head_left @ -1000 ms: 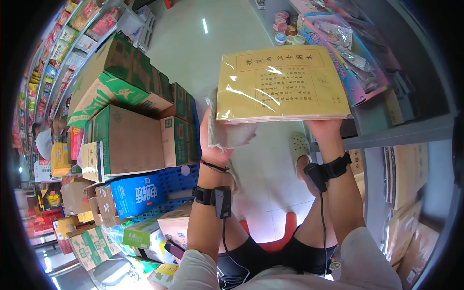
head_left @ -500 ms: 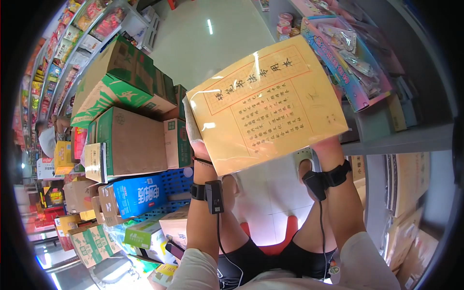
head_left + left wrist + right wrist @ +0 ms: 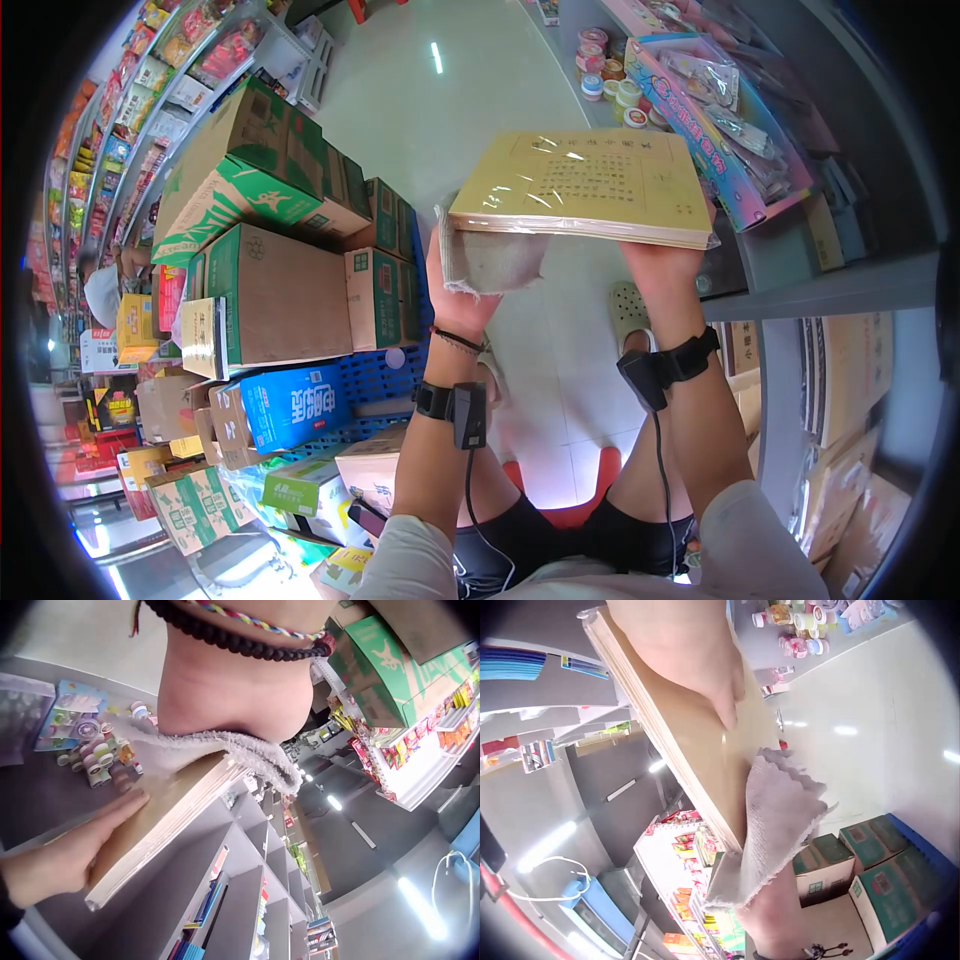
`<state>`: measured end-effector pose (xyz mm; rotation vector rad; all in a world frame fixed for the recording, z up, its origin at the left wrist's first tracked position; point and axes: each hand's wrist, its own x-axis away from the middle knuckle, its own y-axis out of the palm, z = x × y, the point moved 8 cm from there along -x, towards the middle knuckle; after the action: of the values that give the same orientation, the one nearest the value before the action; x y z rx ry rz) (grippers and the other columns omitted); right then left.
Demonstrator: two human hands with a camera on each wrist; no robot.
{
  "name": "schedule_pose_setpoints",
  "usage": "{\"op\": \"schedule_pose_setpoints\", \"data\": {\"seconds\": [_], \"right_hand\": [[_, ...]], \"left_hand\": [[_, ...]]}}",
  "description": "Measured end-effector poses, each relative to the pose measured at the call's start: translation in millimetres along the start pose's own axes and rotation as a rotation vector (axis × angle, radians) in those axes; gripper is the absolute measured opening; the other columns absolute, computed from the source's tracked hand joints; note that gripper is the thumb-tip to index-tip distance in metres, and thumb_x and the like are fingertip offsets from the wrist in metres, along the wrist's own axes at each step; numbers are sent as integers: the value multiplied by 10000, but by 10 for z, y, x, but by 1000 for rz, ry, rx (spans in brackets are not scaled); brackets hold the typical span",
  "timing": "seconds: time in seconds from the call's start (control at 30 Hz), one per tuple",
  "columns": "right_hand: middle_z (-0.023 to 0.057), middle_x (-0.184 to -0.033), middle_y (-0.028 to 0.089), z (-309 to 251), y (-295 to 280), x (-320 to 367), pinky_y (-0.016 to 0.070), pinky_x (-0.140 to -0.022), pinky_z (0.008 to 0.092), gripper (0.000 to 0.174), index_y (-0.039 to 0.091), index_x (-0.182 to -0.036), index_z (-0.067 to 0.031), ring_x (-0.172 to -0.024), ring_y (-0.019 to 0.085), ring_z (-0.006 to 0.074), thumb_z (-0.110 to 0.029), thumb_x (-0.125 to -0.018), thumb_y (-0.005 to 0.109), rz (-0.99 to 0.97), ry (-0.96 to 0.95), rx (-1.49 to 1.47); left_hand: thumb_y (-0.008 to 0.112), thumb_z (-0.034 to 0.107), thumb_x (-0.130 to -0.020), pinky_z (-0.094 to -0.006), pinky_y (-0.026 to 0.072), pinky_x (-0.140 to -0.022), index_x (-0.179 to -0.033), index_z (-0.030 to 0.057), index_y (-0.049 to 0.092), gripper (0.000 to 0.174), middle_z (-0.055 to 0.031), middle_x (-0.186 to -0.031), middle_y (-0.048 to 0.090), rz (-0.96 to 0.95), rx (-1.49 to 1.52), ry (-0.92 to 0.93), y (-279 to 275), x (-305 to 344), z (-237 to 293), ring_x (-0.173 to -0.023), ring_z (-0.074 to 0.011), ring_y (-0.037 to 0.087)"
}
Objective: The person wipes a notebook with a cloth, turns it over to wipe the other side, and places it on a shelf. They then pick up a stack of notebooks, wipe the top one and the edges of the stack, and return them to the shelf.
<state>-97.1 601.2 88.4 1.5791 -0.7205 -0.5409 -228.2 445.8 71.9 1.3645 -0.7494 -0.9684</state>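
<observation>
so, books: the yellow stack [image 3: 585, 195] is up off the floor [image 3: 520, 370], held in front of the person, above the knees. it lies almost level, printed cover up, clear wrap shining on top, page edges facing near.
left hand: [image 3: 462, 298] under the left end of the books, with the cloth between; the fingers are covered, so how they are bent cannot be told.
cloth: [image 3: 500, 262] grey, ragged at the edge, draped over the left hand and touching the near left corner of the books.
right hand: [image 3: 665, 268] open, palm under the right part of the books, fingers laid straight against the underside, bearing them.
wrists: a black strap with a small dark unit on each forearm; braided bracelets on the left wrist.
left side: stacked boxes [image 3: 285, 300], brown and green, beside a blue crate [image 3: 400, 375]; a blue pack [image 3: 300, 405] nearer; snack racks [image 3: 125, 120] well beyond.
right side: a grey shelf [image 3: 820, 285] with a pastel tray [image 3: 690, 150] of small packets, just beside little jars [image 3: 625, 95] at the tray's left.
near: a red stool [image 3: 605, 475] between the legs, and a pale clog [image 3: 629, 308] on the right foot.
</observation>
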Motion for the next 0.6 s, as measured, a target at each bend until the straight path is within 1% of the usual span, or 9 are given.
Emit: {"op": "schedule_pose_setpoints", "data": {"seconds": [0.03,0.1,0.23,0.3,0.37,0.43,0.47,0.57,0.6], "right_hand": [[50,-1186,519,0,38,-6,339,-986,411,473,514,-1175,-120,-1124,458,222,-458,-849,461,-6,-6,29],[49,-1187,519,-21,48,-18,347,-980,410,475,514,-1176,-121,-1120,462,222,-463,-851,457,-16,-13,59],[43,-1175,531,14,103,74,390,-942,385,453,515,-1172,-117,-1094,484,209,-448,-872,443,-117,45,59],[40,-1149,549,29,142,124,415,-919,364,439,519,-1166,-115,-1067,506,201,-438,-880,439,-148,53,59],[30,-1066,588,63,156,156,452,-857,315,398,532,-1139,-106,-994,552,184,-405,-895,434,-191,112,94],[26,-1037,598,97,152,150,462,-833,303,378,538,-1127,-105,-963,567,180,-389,-900,433,-203,141,151],[22,-1009,608,134,152,155,471,-810,291,359,543,-1114,-103,-933,581,176,-372,-905,431,-215,171,208],[22,-1029,601,250,201,198,464,-818,297,334,544,-1105,-104,-958,567,169,-351,-907,436,-131,229,157],[22,-1029,601,271,197,203,464,-818,297,334,544,-1105,-104,-958,567,169,-351,-907,436,-131,229,157]], "left_hand": [[329,347,-946,-445,328,-1021,-1288,51,414,460,-135,-1327,423,0,0,-2,19,-1,0,-1200,-284,417],[336,348,-942,-446,347,-1003,-1278,50,424,458,-129,-1315,437,193,-200,138,-31,5,134,-1188,-290,428],[362,318,-933,-421,402,-951,-1215,46,479,409,-121,-1213,521,261,-277,146,68,27,206,-1117,-268,493],[374,315,-927,-428,420,-931,-1221,50,482,411,-129,-1197,536,60,-160,127,84,21,259,-1091,-270,515],[381,335,-925,-429,436,-910,-1243,54,469,433,-136,-1201,538,46,-271,227,-57,40,439,-1072,-275,530],[377,351,-927,-429,442,-899,-1263,56,454,454,-140,-1233,517,-163,-377,273,227,115,471,-1080,-283,522],[373,387,-927,-423,437,-905,-1261,54,454,479,-143,-1247,506,137,-195,104,-150,102,570,-1086,-291,516],[374,413,-922,-429,428,-917,-1263,50,452,505,-148,-1263,492,236,-306,238,-237,175,749,-1101,-306,504],[364,420,-922,-432,417,-930,-1267,47,449,515,-153,-1269,484,195,-237,180,-95,159,657,-1113,-311,494]]}}
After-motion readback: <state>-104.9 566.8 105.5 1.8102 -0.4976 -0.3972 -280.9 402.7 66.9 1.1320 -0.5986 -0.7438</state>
